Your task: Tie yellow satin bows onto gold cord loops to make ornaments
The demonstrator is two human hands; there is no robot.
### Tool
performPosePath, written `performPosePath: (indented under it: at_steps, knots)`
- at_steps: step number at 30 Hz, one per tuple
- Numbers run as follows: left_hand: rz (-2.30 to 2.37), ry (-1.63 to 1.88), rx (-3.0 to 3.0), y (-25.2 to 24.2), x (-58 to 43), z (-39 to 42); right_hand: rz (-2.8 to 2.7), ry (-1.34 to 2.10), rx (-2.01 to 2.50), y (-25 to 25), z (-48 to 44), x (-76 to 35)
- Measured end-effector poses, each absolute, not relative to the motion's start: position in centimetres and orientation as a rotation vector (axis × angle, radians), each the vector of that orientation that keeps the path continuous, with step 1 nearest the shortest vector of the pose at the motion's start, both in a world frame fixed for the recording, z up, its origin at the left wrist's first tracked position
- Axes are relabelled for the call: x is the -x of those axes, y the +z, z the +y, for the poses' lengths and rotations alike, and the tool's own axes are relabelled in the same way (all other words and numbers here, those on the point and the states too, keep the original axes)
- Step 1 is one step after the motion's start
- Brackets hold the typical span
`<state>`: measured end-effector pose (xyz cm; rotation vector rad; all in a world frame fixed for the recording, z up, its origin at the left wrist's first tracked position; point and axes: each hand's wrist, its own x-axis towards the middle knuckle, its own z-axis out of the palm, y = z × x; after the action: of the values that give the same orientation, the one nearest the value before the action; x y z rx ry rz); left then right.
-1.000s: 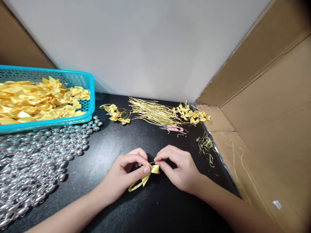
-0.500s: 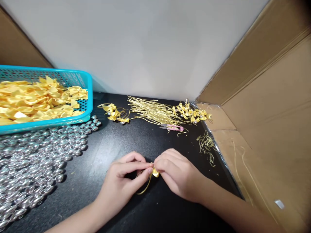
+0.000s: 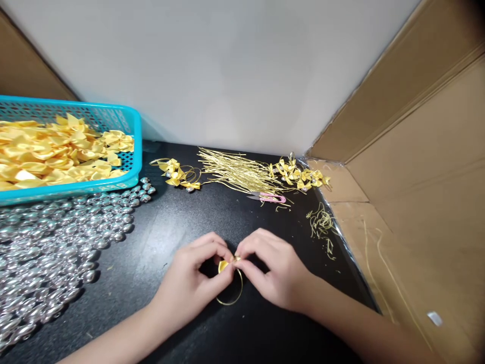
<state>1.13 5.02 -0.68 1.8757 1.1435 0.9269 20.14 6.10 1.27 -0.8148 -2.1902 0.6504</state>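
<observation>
Close together over the black table [image 3: 151, 303], both hands meet at a small yellow ribbon bow [image 3: 223, 266]. My left hand [image 3: 199, 268] pinches the bow between thumb and fingers, which cover much of it. A loop of gold cord [image 3: 229, 304] hangs below the fingertips. Thumb and forefinger of my right hand [image 3: 271, 268] are pressed together on the gold cord beside the bow. Exactly how the cord runs between the fingertips is hidden.
A blue basket [image 3: 139, 146] of yellow bows [image 3: 49, 151] stands left, behind many silver beads [image 3: 56, 253]. Farther back lie gold cords [image 3: 235, 169], pink-handled thread snips [image 3: 271, 197] and bows with beads [image 3: 299, 174]. Cord scraps [image 3: 321, 222] lie right, beside cardboard [image 3: 428, 202].
The bow has shifted from the right fingertips to the left ones. The cord now hangs in a wider, rounder loop. The view has moved slightly.
</observation>
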Motion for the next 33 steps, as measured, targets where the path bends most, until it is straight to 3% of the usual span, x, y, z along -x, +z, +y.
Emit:
performPosePath:
  at_steps: [10,33]
  knots:
    - [0.979,0.971,-1.713,-0.8,-0.8,5.3,-1.967,1.049,0.862,0.8,7.1,-20.1]
    - [1.113,1.065,-1.773,-0.7,-1.0,5.0,-2.020,0.844,0.910,0.3,6.3,-19.6]
